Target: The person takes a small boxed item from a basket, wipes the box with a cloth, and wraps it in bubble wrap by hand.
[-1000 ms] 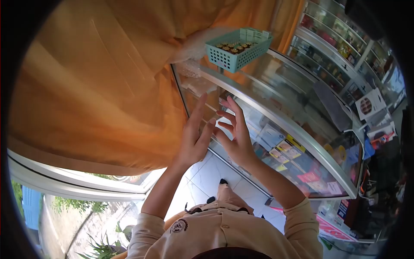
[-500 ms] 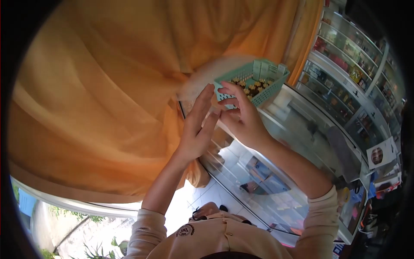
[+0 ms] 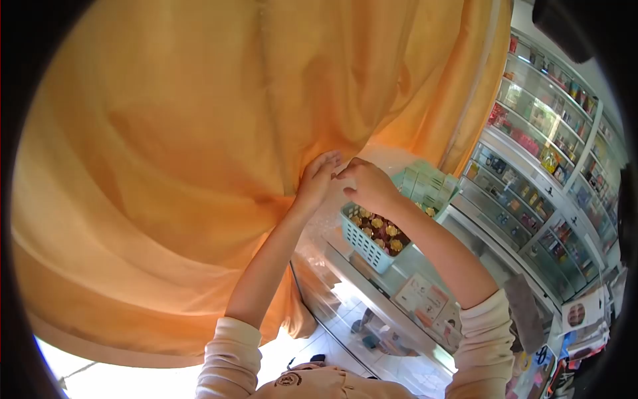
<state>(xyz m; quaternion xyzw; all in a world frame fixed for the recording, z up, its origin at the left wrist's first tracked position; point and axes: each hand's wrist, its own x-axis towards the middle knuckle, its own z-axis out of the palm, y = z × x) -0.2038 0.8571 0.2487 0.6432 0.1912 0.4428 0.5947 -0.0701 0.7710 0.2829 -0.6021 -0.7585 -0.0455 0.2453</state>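
My left hand (image 3: 315, 183) is raised against the orange curtain (image 3: 179, 159), its fingers stretched out and slanting up to the right. Close beside it, my right hand (image 3: 372, 187) has loosely bent fingers, with the thumb apart from them and nothing visible between. The fingertips of both hands nearly meet; whether they touch is unclear. Below and behind the right hand, a pale green plastic basket (image 3: 367, 248) stands on a glass counter. Dark brown items with gold, flower-like tops (image 3: 392, 231) lie in it. My right forearm hides part of the basket.
The glass display counter (image 3: 372, 300) runs down to the right, with boxes inside. Glass-fronted shelves (image 3: 531, 106) full of small goods line the right side. A grey cloth (image 3: 525, 312) and a printed card (image 3: 577, 315) lie near my right elbow.
The view has tilted up, so the basket and counter appear lower. My hands have moved off the front of the basket towards the curtain, and the right fingers are more bent.
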